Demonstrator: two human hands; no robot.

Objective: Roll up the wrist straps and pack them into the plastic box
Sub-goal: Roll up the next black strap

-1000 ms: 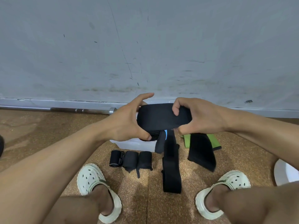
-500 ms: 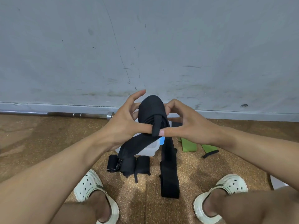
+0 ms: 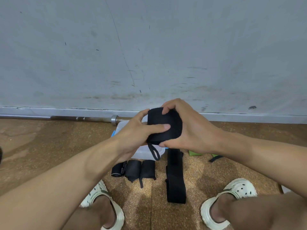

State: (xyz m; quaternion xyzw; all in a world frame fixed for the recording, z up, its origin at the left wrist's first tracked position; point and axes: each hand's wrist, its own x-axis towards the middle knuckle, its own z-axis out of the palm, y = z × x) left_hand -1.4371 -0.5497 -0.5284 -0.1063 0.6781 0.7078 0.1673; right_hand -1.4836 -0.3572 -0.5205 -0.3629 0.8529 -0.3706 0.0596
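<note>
Since half a second ago the loose tail has been wound in: the black wrist strap (image 3: 163, 126) is now a compact roll, only its thin thumb loop (image 3: 154, 152) dangling. Left hand (image 3: 134, 135) and right hand (image 3: 187, 128) both grip it above the plastic box (image 3: 146, 152). Three rolled straps (image 3: 133, 169) and one flat strap (image 3: 175, 178) lie on the floor (image 3: 49, 146).

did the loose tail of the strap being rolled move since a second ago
Yes. The strap no longer trails toward the floor; it is wound up above the plastic box, with only a thin loop dangling.
</note>
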